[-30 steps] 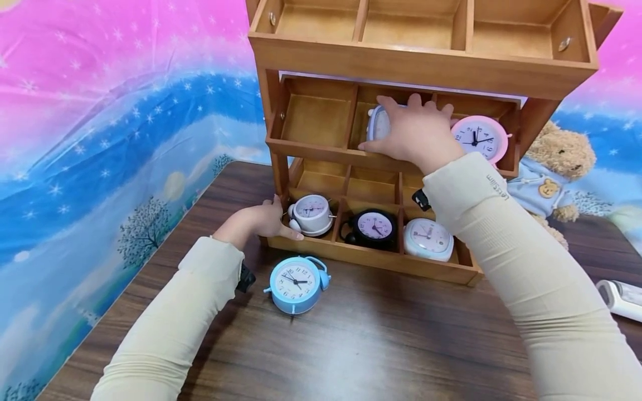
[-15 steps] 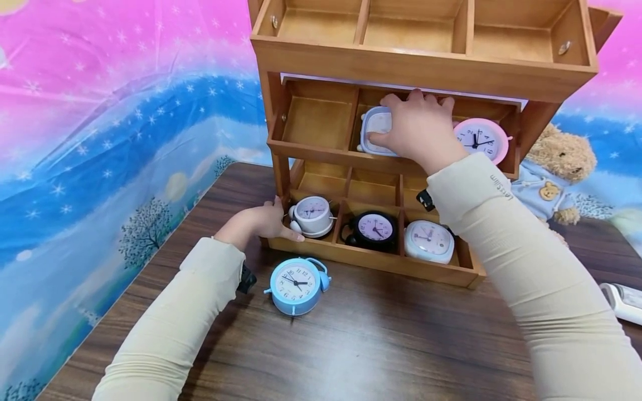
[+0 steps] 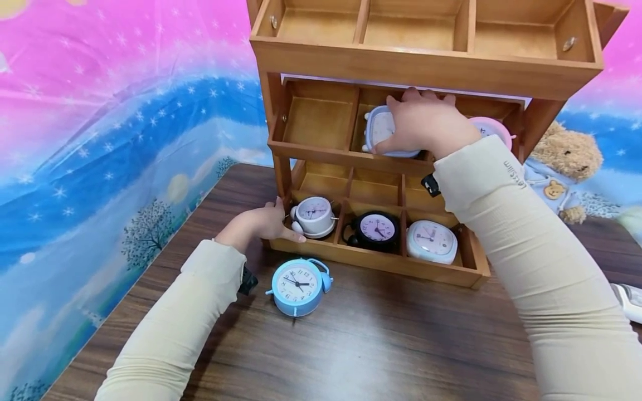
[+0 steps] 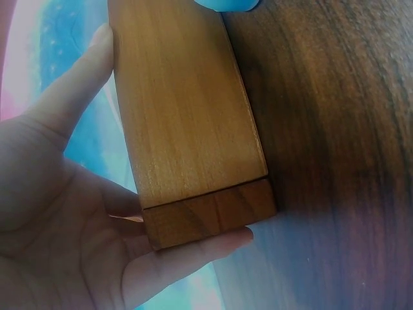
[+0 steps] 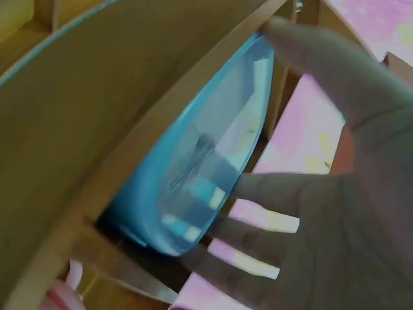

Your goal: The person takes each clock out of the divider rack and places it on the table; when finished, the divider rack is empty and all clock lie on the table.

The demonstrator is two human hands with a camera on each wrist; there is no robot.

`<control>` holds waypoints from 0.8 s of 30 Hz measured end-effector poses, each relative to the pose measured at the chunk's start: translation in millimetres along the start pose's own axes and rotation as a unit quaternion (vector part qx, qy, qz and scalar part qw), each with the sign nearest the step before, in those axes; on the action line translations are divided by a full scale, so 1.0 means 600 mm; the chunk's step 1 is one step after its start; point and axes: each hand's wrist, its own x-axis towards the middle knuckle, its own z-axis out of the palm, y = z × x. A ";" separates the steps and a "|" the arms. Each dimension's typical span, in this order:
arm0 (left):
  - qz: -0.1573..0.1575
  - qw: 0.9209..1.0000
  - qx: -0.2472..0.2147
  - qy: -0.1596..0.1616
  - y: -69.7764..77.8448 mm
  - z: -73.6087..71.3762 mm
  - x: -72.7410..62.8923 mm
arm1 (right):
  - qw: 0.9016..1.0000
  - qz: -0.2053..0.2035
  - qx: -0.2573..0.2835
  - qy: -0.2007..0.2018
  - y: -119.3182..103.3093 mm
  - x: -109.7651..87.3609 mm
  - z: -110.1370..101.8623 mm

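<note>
A lavender-blue alarm clock (image 3: 380, 128) sits in the middle compartment of the wooden shelf's (image 3: 426, 67) second tier. My right hand (image 3: 426, 121) holds it, thumb at its lower edge and fingers over the far side; the hand covers much of it. The right wrist view shows its glossy face (image 5: 213, 148) between thumb and fingers. At the shelf's lower left corner, my left hand (image 3: 261, 223) grips the wooden side panel (image 4: 187, 110), thumb on one edge and fingers around the other. A light blue twin-bell alarm clock (image 3: 297, 285) lies face up on the table near that hand.
The bottom tier holds a white clock (image 3: 314, 216), a black clock (image 3: 377, 229) and a pale rounded clock (image 3: 432, 241). A pink clock (image 3: 494, 128) is partly behind my right wrist. A teddy bear (image 3: 569, 156) and a white device (image 3: 631, 301) are at the right.
The lavender-blue clock has shifted and turned within its compartment under my right hand. My right forearm has moved slightly right, covering more of the pink clock. The left hand stays on the shelf corner.
</note>
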 end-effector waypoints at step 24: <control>0.005 1.000 -0.004 0.002 -0.001 0.001 0.003 | 0.992 -0.013 0.082 0.099 -0.006 0.011 0.024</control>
